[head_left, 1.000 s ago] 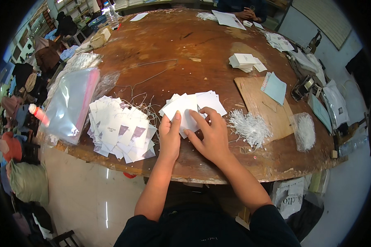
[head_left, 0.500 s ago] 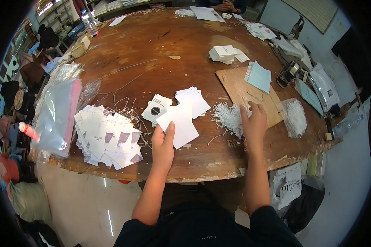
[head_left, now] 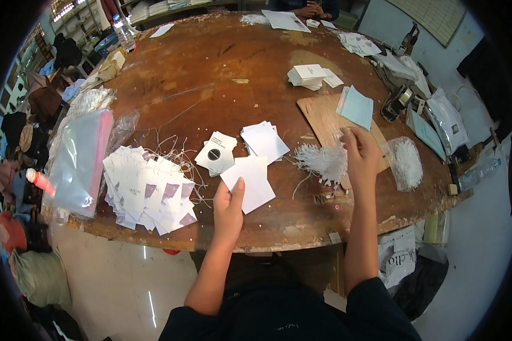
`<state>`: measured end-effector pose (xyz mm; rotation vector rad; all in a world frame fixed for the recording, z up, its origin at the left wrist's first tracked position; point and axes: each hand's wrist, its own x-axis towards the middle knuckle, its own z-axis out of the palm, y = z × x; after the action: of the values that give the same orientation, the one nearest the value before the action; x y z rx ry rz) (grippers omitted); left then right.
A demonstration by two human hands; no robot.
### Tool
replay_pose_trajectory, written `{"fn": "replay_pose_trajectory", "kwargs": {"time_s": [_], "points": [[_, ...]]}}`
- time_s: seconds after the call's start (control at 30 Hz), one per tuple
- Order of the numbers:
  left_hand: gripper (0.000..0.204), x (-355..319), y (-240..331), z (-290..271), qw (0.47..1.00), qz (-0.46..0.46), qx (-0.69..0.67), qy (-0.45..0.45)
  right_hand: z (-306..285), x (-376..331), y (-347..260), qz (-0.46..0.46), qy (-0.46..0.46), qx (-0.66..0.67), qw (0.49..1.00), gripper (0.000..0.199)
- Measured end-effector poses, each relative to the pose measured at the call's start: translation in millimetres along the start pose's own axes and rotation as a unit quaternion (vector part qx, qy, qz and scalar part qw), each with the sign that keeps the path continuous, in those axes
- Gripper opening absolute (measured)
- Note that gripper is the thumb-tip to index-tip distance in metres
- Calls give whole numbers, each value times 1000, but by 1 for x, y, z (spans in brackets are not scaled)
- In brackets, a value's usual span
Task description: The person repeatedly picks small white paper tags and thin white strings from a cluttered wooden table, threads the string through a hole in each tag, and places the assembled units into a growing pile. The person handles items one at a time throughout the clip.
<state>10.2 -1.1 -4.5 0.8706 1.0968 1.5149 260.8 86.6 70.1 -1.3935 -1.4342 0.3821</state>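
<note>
My left hand [head_left: 229, 210] holds white paper tags [head_left: 250, 184], thumb on top and fingers beneath. Just beyond them lie a small stack of tags with a black circle [head_left: 215, 153] and a stack of blank white tags [head_left: 265, 141]. My right hand [head_left: 359, 150] is raised at the right end of a bundle of white strings [head_left: 322, 162], thumb and forefinger pinched together on what looks like a white string; the strand itself is barely visible. To the left, a spread heap of tags [head_left: 148, 190] has loose strings along its far side.
A wooden board [head_left: 318, 116] bears a pale blue notebook [head_left: 356, 108]. Right of it sits a plastic bag of white strings [head_left: 407, 162]. Clear plastic sleeves [head_left: 79, 162] lie at the left edge. Farther off are a card stack [head_left: 308, 75] and another person's hands [head_left: 312, 10].
My right hand has risen from the string bundle and moved slightly right and away, fingers now pinched. The bundle's right end has shifted. My left hand with the tags has moved slightly nearer and right.
</note>
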Motion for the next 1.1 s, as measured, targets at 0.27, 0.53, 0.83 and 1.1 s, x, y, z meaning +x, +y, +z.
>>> {"fn": "replay_pose_trajectory", "kwargs": {"time_s": [0.27,0.53,0.83,1.1], "points": [[39,0,2,1,1000,-9,9,7,-1,11,6,-21,-3,-74,997,24],[39,0,-1,-2,1000,-20,-13,-4,7,9,67,27,-51,-185,981,20],[39,-1,-1,-1,1000,-8,-10,-1,-17,11,84,-11,-15,-220,975,14],[38,0,1,0,1000,-4,-4,-2,-57,39,49,-51,250,148,956,16]]}}
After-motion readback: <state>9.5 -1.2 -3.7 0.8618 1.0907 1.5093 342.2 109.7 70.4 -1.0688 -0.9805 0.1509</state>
